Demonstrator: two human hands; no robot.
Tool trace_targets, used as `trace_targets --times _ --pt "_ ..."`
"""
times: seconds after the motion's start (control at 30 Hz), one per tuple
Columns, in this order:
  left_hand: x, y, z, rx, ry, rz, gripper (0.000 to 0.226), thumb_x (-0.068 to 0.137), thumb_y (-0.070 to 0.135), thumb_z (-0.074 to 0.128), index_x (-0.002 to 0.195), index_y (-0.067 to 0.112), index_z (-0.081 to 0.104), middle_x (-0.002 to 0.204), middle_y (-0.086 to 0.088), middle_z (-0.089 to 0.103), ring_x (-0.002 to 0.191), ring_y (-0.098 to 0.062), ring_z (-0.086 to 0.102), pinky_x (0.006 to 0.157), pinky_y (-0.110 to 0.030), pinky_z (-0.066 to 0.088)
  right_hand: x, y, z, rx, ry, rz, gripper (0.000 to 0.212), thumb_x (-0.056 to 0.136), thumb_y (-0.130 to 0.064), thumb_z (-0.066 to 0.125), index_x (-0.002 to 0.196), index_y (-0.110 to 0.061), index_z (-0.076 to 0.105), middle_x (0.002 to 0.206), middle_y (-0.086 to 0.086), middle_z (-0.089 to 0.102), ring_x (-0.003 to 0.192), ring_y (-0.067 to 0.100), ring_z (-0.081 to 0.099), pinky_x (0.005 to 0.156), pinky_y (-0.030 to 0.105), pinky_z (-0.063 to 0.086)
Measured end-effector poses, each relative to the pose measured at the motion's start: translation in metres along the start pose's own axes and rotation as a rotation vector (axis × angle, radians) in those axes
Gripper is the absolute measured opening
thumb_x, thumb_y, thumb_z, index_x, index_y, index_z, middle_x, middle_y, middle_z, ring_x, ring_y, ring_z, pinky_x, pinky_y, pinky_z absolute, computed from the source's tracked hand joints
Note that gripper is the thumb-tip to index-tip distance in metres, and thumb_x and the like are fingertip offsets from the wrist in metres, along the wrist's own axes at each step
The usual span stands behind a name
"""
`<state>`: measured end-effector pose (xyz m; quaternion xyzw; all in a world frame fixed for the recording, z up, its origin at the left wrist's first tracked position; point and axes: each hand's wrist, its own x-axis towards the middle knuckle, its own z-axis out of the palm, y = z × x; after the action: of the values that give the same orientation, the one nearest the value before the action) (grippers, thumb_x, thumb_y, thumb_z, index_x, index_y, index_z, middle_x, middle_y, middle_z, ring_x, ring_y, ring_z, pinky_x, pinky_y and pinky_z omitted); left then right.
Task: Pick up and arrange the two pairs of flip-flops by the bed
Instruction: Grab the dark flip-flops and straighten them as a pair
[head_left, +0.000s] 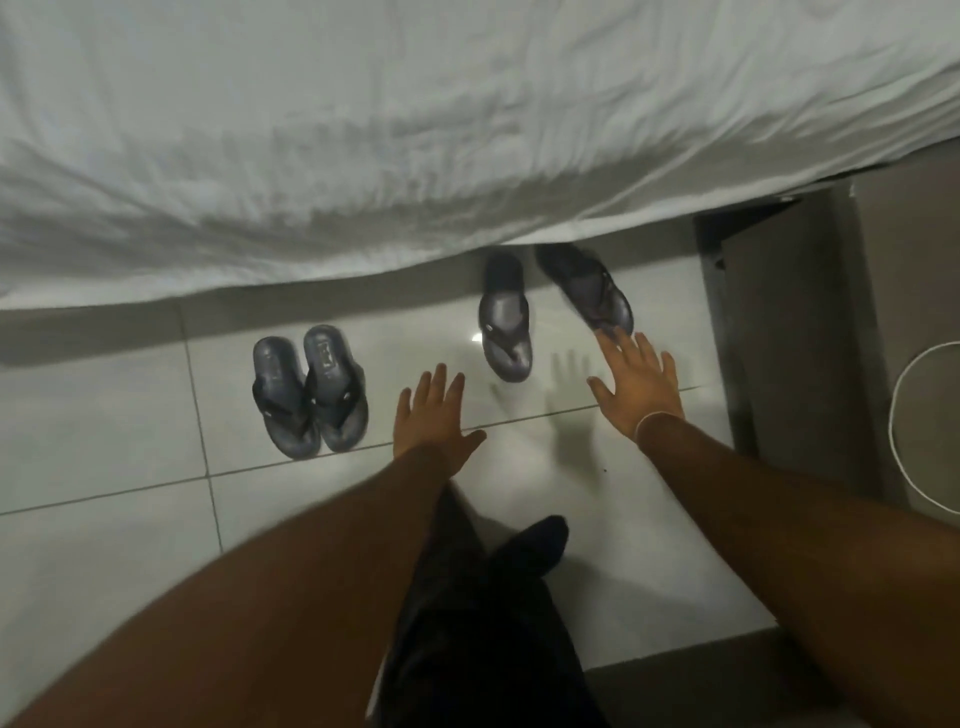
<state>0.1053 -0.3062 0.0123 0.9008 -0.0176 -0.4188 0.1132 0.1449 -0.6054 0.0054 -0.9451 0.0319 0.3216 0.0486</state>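
Head view, right hand touching flip-flop

Bare forearms, a thin pale band at the right wrist, and what looks like dark trousers.

**Both arms out, palms down**

Both bare forearms stretch forward toward twelve o'clock. The left hand is flat with fingers spread, holding nothing. The right hand, at its three o'clock and slightly further forward, is likewise splayed and empty.
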Motion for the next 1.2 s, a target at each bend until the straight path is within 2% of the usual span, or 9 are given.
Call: trace_targets --times 0.3,0.53,0.7,0.8,0.87,0.93,1.0,1.1,1.2 --pt "0.03 0.031 0.015 -0.027 0.005 0.09 0.075 0.107 0.054 0.045 0.17 0.027 0.015 0.18 -0.001 0.004 0.165 -0.024 0.002 0.133 -0.046 0.004 0.036 0.028 0.002 0.198 -0.026 0.109 0.071 0.105 -0.049 0.057 0.167 -0.029 0.031 0.175 0.006 0.03 0.164 0.032 0.023 0.133 0.057 0.015" --pt "0.111 0.02 0.023 -0.006 -0.011 -0.003 0.077 0.105 0.053 0.049 0.169 0.023 0.02 0.179 -0.007 0.012 0.162 -0.033 0.017 0.131 -0.05 0.017 0.13 0.056 0.026 0.331 -0.017 0.176 0.076 0.092 -0.042 0.076 0.158 -0.019 0.047 0.156 0.019 0.05 0.138 0.044 0.054 0.117 0.047 0.045" --pt "0.213 0.033 0.039 -0.093 0.056 -0.072 0.074 0.105 0.05 0.053 0.168 0.025 0.024 0.178 -0.013 0.014 0.158 -0.039 0.026 0.126 -0.052 0.029 0.235 0.087 0.073 0.259 -0.082 0.095 0.065 0.097 -0.034 0.059 0.16 -0.031 0.043 0.174 0.019 0.024 0.151 0.052 0.041 0.125 0.052 0.037" --pt "0.261 0.042 0.05 -0.171 0.041 -0.114 0.08 0.1 0.054 0.058 0.168 0.042 0.017 0.177 -0.018 0.008 0.152 -0.049 0.03 0.119 -0.056 0.038 0.276 0.101 0.095 0.249 -0.096 0.093 0.062 0.097 -0.034 0.05 0.158 -0.037 0.046 0.173 0.021 0.027 0.154 0.053 0.034 0.126 0.06 0.032" --pt "0.281 0.05 0.061 -0.212 0.043 -0.141 0.08 0.096 0.053 0.063 0.165 0.047 0.023 0.172 -0.021 0.018 0.146 -0.053 0.037 0.115 -0.052 0.04 0.282 0.106 0.108 0.284 -0.125 0.059 0.059 0.101 -0.031 0.05 0.16 -0.034 0.044 0.173 0.022 0.025 0.153 0.051 0.037 0.129 0.056 0.03" --pt "0.288 0.061 0.075 -0.241 0.088 -0.146 0.065 0.095 0.054 0.061 0.157 0.045 0.043 0.161 -0.019 0.029 0.133 -0.05 0.05 0.112 -0.046 0.045 0.272 0.11 0.118 0.325 -0.097 0.024 0.056 0.102 -0.027 0.053 0.158 -0.026 0.047 0.165 0.024 0.034 0.14 0.049 0.052 0.125 0.048 0.037" --pt "0.286 0.072 0.087 -0.289 0.105 -0.154 0.056 0.094 0.062 0.051 0.147 0.044 0.056 0.155 -0.015 0.032 0.121 -0.044 0.056 0.111 -0.046 0.048 0.256 0.109 0.123 0.317 -0.053 0.034 0.051 0.101 -0.035 0.058 0.152 -0.033 0.053 0.156 0.019 0.043 0.128 0.05 0.06 0.12 0.047 0.044" --pt "0.282 0.09 0.097 -0.281 0.047 -0.169 0.079 0.082 0.072 0.037 0.145 0.03 0.06 0.147 -0.015 0.037 0.121 -0.04 0.055 0.107 -0.049 0.05 0.233 0.105 0.131 0.368 -0.058 0.04 0.049 0.1 -0.039 0.063 0.148 -0.035 0.057 0.149 0.018 0.044 0.122 0.047 0.063 0.118 0.044 0.046" --pt "0.285 0.106 0.109 -0.245 0.016 -0.193 0.078 0.085 0.069 0.046 0.141 0.017 0.062 0.146 -0.014 0.036 0.108 -0.04 0.062 0.104 -0.05 0.053 0.215 0.104 0.142 0.423 -0.073 0.05 0.044 0.099 -0.036 0.067 0.142 -0.032 0.06 0.146 0.016 0.044 0.119 0.044 0.065 0.117 0.037 0.048"
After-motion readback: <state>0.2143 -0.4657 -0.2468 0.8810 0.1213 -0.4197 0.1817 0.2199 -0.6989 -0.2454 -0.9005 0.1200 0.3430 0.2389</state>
